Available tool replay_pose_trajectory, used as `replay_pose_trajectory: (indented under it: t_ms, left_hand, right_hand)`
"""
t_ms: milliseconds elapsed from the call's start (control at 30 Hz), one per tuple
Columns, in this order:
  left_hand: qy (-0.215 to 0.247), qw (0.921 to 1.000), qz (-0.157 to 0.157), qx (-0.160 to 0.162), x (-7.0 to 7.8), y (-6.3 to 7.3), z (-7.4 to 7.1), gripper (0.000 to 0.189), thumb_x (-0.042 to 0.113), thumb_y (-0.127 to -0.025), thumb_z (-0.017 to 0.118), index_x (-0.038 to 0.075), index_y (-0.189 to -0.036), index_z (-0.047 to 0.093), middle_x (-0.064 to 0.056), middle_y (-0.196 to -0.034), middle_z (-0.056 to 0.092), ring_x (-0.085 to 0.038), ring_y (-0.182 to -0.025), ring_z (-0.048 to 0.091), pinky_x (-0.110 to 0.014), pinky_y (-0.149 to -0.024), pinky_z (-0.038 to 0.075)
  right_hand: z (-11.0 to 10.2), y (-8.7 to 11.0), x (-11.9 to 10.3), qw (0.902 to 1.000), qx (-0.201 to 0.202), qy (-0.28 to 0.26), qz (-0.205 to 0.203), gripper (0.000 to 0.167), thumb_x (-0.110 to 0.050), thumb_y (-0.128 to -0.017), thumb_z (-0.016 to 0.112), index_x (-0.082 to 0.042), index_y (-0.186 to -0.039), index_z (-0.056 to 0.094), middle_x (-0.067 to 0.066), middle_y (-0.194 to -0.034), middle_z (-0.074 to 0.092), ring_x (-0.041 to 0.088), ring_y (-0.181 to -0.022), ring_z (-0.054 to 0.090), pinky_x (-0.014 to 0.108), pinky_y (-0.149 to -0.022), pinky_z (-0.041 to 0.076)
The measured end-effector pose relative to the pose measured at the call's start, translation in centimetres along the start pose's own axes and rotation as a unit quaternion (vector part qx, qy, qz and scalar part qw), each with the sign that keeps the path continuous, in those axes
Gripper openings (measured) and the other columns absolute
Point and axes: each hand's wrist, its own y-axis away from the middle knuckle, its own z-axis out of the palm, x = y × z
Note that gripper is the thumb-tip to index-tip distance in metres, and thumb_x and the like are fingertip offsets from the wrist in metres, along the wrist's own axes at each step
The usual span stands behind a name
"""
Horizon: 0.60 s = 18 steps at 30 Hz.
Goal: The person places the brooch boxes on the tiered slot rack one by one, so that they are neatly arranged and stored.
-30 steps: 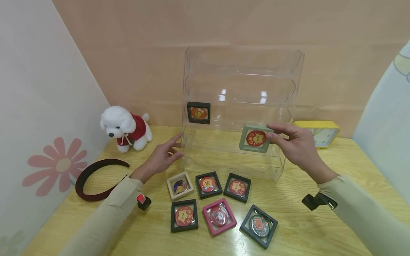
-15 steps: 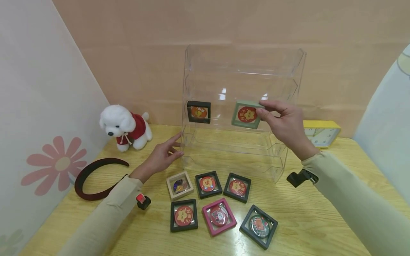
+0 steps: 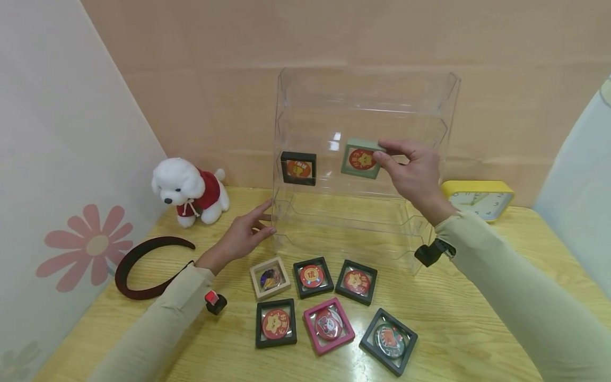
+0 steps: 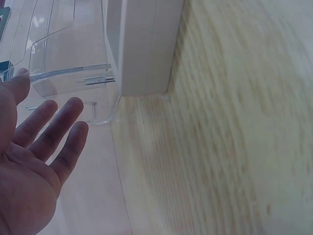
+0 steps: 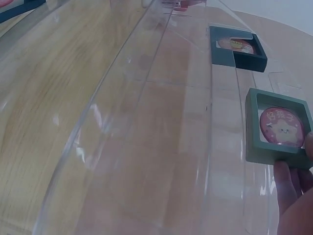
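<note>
A clear acrylic tiered display rack [image 3: 343,212] stands upright on the table. My right hand [image 3: 412,170] pinches a light green square display frame [image 3: 361,160] by its right edge, holding it in front of the rack's middle tiers. Inside that frame is a round red badge with a yellow star, also seen in the right wrist view. A black frame [image 3: 298,168] with a red-orange badge sits in the rack at the left. My left hand [image 3: 243,236] is at the rack's lower left side, fingertips at its edge; its fingers [image 4: 63,122] look extended in the left wrist view.
Several frames lie before the rack, among them a beige frame [image 3: 270,278], a pink frame [image 3: 329,326] and a dark grey frame [image 3: 389,342]. A plush dog [image 3: 191,191] and a headband [image 3: 129,270] are at left. A yellow clock [image 3: 479,199] stands right.
My right hand has lifted the green frame up and slightly left, from the rack's lower tiers to its middle. My left hand stays at the rack's side.
</note>
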Motion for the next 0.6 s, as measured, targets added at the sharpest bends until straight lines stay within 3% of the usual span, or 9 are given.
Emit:
replay_pose_trajectory:
  t_ms: [300,600]
  left_hand:
    - [0.002,1.0,0.0,0.0,-0.1,0.2,-0.1,0.063,0.01,-0.093,0.062,0.006,-0.148,0.031,-0.02,-0.118,0.061,-0.025,-0.088,0.065,-0.039,-0.074,0.054]
    - [0.001,1.0,-0.008,-0.002,-0.1,0.2,-0.3,0.063,0.012,-0.094,0.061,0.008,-0.149,0.031,-0.02,-0.119,0.061,-0.025,-0.089,0.065,-0.04,-0.075,0.053]
  right_hand:
    - [1.4,0.1,0.6,0.9994,-0.026,0.011,-0.018,0.023,-0.011,-0.086,0.072,0.0,-0.106,0.071,0.01,-0.099,0.069,0.012,-0.09,0.061,0.019,-0.07,0.052]
    - [2.6,0.5,0.5,0.9992,-0.036,0.013,-0.008,0.025,-0.015,-0.086,0.072,-0.004,-0.108,0.07,0.005,-0.103,0.067,0.012,-0.092,0.06,0.022,-0.071,0.052]
